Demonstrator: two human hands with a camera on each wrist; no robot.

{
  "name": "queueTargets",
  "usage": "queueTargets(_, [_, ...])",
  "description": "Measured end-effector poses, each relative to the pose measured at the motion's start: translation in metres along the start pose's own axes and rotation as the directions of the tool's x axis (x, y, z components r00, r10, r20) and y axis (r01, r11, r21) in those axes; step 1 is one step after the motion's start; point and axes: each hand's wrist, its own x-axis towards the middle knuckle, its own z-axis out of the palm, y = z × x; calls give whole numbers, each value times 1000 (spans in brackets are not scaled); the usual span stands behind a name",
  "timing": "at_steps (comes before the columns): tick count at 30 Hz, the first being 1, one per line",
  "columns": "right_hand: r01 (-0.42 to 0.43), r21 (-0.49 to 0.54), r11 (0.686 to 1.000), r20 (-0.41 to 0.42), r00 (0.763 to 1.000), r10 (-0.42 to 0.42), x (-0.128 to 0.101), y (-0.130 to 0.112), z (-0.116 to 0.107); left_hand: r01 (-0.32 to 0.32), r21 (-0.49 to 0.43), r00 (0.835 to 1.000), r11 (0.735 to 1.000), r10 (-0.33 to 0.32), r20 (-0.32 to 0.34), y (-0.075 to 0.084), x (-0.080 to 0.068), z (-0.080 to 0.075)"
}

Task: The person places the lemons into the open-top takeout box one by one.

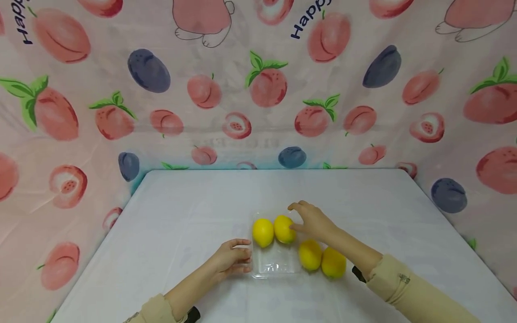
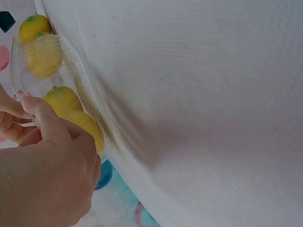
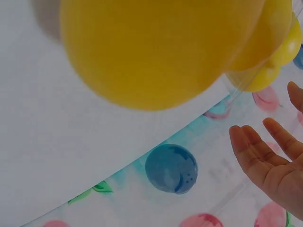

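A clear plastic container (image 1: 276, 262) lies on the table with two lemons in its far half, a left one (image 1: 262, 233) and a right one (image 1: 283, 229). My left hand (image 1: 230, 259) is at the container's left side; in the left wrist view its thumb and fingers pinch the rim. My right hand (image 1: 317, 222) hovers by the far right corner, fingers spread, the thumb overlapping the right lemon in the head view. Nothing is held in it, and its loosely bent fingers (image 3: 251, 151) show in the right wrist view. Two more lemons, one (image 1: 310, 255) beside the other (image 1: 334, 263), sit right of the container.
A white cloth covers the table (image 1: 194, 202). Behind it and along both sides hangs a curtain (image 1: 226, 148) printed with peaches and blue fruit. Dark bands show at the left wrist (image 1: 193, 315) and the right wrist (image 1: 358, 274).
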Motion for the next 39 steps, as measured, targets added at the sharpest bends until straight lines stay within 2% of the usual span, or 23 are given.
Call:
queueTargets(6, [6, 24, 1000, -36, 999, -5, -5, 9, -5, 5, -8, 1000, 1000, -5, 8, 0, 0, -2])
queueTargets(13, [-27, 68, 997, -73, 997, 32, -16, 23, -13, 0, -6, 1000, 1000, 0, 19, 1, 1, 0])
queueTargets(17, [-28, 60, 998, -96, 995, 33, -22, 30, -17, -7, -1, 1000, 1000, 7, 22, 3, -1, 0])
queueTargets(24, [-18, 56, 998, -115, 993, 25, -33, 40, -18, -9, 6, 999, 1000, 9, 37, 2, -2, -3])
queueTargets(31, [-17, 99, 995, -177, 984, 34, -43, 51, -17, -5, 2, 1000, 1000, 5, 24, 2, 0, -2])
queueTargets(39, [-62, 187, 980, -101, 991, 82, -56, 56, -15, 0, 3, 1000, 1000, 0, 26, 1, -1, -1])
